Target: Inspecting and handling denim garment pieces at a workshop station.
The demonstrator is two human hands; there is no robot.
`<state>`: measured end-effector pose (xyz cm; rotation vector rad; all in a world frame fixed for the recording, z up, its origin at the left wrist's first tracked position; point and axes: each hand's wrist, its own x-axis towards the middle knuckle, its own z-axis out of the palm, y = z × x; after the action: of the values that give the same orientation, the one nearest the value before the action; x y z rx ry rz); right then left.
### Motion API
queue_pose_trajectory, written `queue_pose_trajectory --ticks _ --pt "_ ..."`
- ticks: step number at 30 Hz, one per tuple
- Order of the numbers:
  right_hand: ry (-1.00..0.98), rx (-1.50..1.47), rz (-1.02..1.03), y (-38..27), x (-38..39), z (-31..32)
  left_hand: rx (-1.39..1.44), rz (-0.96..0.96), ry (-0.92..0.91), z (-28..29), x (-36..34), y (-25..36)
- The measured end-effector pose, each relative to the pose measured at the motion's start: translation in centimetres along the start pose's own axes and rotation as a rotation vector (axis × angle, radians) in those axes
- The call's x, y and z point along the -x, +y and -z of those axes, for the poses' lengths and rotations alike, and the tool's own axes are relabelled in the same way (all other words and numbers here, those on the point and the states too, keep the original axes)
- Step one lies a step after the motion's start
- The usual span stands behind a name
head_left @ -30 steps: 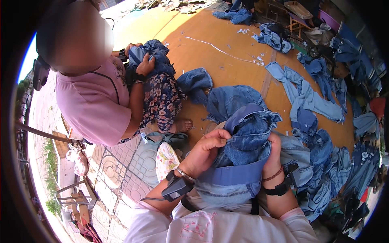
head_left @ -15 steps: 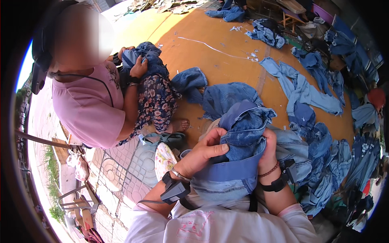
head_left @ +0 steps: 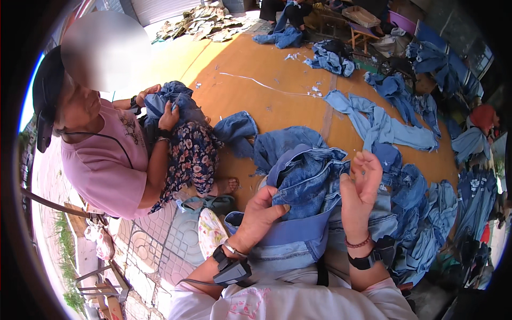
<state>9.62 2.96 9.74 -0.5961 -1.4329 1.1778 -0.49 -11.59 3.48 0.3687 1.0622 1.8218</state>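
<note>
Between both grips, the denim garment (head_left: 305,188) is pinched at one edge by the left hand (head_left: 257,216), prob. to keep its opening spread, w/ the right hand (head_left: 360,194) by the opp. edge, fingers loosely curled, can't tell if pinching.

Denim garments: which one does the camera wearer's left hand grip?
The garment with the wide, smooth blue band; the left hand pinches it, while the co-worker holds another denim bundle.

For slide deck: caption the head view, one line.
Left hand grips a blue denim garment; right hand at its edge.
</note>
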Motion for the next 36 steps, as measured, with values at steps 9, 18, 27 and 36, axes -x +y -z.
queue_pose_trajectory --ticks 9,18,27,36 --pt "-0.839 0.584 0.373 2.4 -1.5 0.7 -0.373 -0.053 0.018 -2.3 0.6 1.8" --pt "-0.691 0.205 0.024 5.7 1.7 1.7 -0.935 -0.402 0.011 -6.0 -0.2 4.6" --pt "0.070 0.284 0.100 4.3 -2.2 12.7 -1.612 -0.401 -0.559 -6.1 -6.9 -1.1" --pt "0.094 1.266 -0.860 14.1 8.0 37.0 -1.699 -0.519 -0.493 -7.5 -7.7 -3.8"
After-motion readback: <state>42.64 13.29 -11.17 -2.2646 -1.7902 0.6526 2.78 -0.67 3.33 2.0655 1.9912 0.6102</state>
